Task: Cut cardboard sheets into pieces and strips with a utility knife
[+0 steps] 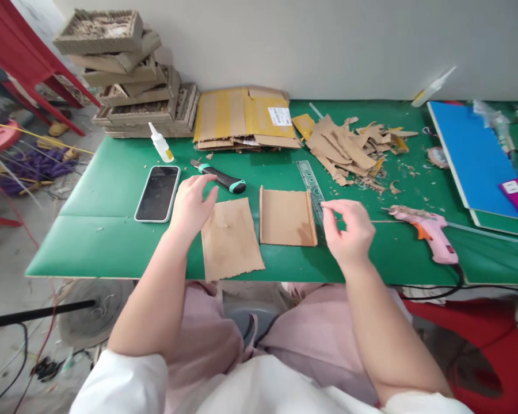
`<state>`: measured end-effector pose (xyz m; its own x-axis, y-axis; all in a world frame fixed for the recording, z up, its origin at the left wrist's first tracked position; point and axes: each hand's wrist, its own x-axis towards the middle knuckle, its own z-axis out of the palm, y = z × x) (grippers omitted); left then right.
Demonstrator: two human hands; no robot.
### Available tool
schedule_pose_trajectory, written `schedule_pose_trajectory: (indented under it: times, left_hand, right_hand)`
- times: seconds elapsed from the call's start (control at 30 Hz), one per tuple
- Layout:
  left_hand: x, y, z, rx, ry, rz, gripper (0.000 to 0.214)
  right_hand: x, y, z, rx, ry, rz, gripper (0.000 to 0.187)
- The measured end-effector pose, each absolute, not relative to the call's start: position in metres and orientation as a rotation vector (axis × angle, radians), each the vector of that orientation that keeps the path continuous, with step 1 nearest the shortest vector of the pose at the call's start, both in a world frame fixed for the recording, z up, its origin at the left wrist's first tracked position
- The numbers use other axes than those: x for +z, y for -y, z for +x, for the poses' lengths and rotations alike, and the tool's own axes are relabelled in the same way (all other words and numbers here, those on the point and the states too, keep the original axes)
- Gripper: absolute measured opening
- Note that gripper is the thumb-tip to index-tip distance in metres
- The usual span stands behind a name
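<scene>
My left hand is open, fingers and thumb apart, over the green table between the phone and a flat cardboard piece. Just beyond its fingertips lies a black and teal utility knife. To the right of that flat piece rests a cardboard piece with raised strips along its two sides. My right hand has thumb and forefinger pinched at the edge of a clear green ruler. Whether the fingers grip the ruler or something small cannot be made out.
A pink glue gun lies at right, near a blue board. Torn cardboard scraps and folded cardboard sit at the back. A glue bottle stands near stacked cardboard trays. The table's front edge is close.
</scene>
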<state>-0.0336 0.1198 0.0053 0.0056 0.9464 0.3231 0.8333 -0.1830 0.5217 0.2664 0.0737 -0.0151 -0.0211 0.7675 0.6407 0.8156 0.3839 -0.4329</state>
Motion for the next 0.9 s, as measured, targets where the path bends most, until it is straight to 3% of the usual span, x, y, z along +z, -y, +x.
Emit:
schedule_pose_trajectory:
  times: [0.2,0.37,0.53,0.7,0.9]
  left_hand:
    - [0.007,-0.119,-0.033,1.287,-1.934,1.986,0.034]
    - [0.004,-0.119,-0.030,1.223,-1.894,2.036,0.040]
    - [0.001,-0.120,-0.030,1.131,-1.906,2.077,0.030]
    - [0.004,-0.118,-0.028,0.850,-1.926,2.152,0.030]
    - [0.010,-0.104,-0.020,0.184,-1.825,2.295,0.034]
  right_hand:
    - [-0.037,-0.071,0.279,0.392,1.300,-1.440,0.012]
    - [-0.030,-0.069,0.275,0.727,1.240,-1.380,0.004]
    - [-0.036,-0.064,0.267,0.760,1.344,-1.433,0.010]
    - [-0.038,-0.064,0.269,0.759,1.363,-1.431,0.011]
    - [-0.040,-0.064,0.270,0.660,1.349,-1.383,0.008]
